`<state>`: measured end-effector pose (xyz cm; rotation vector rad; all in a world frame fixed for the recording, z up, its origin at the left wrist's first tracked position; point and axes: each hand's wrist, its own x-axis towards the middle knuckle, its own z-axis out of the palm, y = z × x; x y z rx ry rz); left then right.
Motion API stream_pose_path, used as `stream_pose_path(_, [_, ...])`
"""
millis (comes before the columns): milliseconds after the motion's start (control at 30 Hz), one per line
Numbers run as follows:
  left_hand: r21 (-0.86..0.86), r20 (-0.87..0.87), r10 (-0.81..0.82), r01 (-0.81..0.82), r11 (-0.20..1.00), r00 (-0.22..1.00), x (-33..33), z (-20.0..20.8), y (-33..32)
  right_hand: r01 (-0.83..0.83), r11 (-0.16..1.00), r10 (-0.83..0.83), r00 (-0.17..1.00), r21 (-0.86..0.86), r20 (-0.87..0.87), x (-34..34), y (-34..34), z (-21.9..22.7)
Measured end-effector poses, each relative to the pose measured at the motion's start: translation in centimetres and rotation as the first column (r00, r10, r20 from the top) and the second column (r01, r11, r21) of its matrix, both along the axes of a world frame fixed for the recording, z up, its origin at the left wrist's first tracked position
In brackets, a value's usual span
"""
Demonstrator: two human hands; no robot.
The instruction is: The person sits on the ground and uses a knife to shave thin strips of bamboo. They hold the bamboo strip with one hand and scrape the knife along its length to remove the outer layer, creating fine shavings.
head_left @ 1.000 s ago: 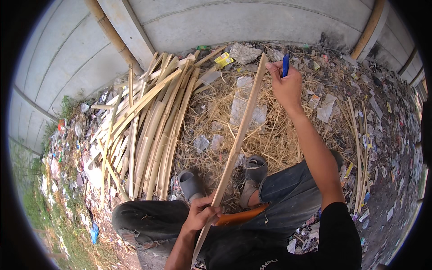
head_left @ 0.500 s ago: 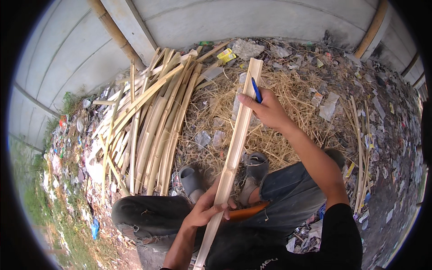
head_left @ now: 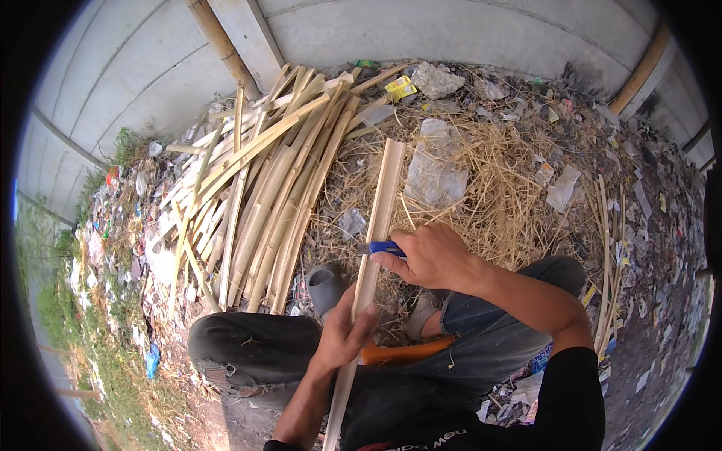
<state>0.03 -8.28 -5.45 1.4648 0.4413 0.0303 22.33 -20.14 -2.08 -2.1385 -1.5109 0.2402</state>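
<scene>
A split bamboo strip [head_left: 384, 184] slants up from my lap, its pale hollow side facing me. My left hand [head_left: 340, 337] is wrapped around it near its lower part. In my right hand [head_left: 438, 257] is a blue utility knife [head_left: 386, 248], its blade lying across the strip about midway up the visible length. The fingers of that hand are closed on the handle. Below the strip, between my legs, lies a long orange object [head_left: 410, 352], partly hidden by the strip and my left hand.
A heap of split bamboo [head_left: 259, 203] lies to the left. Dry bamboo shavings [head_left: 504, 188] and litter cover the ground ahead, with a clear plastic bag [head_left: 436, 169] among them. Thin strips [head_left: 604, 255] lie at the right. A concrete panel wall [head_left: 436, 37] closes off the far side.
My right hand has drawn the knife down along the strip toward me, its blade now across it. The strip has lowered and stands more upright, uncovering the plastic bag.
</scene>
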Motion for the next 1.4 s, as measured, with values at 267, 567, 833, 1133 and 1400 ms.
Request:
stream_pose_path(267, [0.102, -0.019, 0.047, -0.045, 0.994, 0.999, 0.2, 0.2, 0.6, 0.041, 0.999, -0.042, 0.996, 0.015, 0.075, 0.5, 0.9, -1.2])
stream_pose_path(567, [0.128, -0.068, 0.011, -0.003, 0.992, 0.998, 0.6, 0.4, 0.6, 0.051, 0.995, -0.041, 0.993, -0.09, 0.113, 1.7, 0.2, -1.2])
stream_pose_path(833, [0.066, -0.054, -0.1, 0.103, 0.992, 0.994, -0.5, -0.2, 0.3, 0.423, 0.906, -0.424, 0.906, 0.027, 0.011, 11.6, -0.5, 0.3])
stream_pose_path(1133, [0.288, -0.055, 0.033, -0.016, 0.958, 0.998, -0.4, -0.2, 0.4, 0.129, 0.988, -0.128, 0.992, -0.09, 0.02, 1.7, -0.1, -0.7])
stream_pose_path(1400, [0.214, -0.102, 0.058, -0.035, 0.976, 0.993, -0.2, -0.3, 0.1, -0.04, 0.998, 0.043, 0.998, -0.057, 0.05, -0.1, -1.1, -1.9])
